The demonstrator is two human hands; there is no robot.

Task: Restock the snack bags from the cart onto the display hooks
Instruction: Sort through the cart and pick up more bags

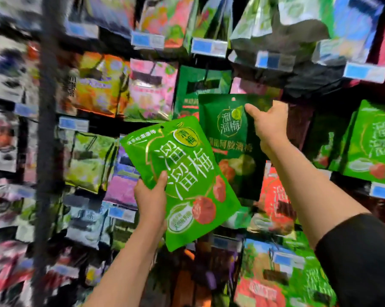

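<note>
Rows of hanging snack packets [151, 89] fill the frame, blurred, with blue price tags [209, 47] on the rails and a dark upright post [46, 129] at left. At centre, the left hand [151, 200] grips a light green bag [182, 180] by its lower left edge, thumb on the front, tilting it. Just right and behind, the right hand [267, 122] pinches the upper right corner of a dark green bag [229, 138], held in front of the hanging packets; the light bag overlaps its lower left.

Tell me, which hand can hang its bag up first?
Probably the right hand. It holds the dark green bag upright, high against the display. The left hand holds the light green bag lower and tilted.
</note>
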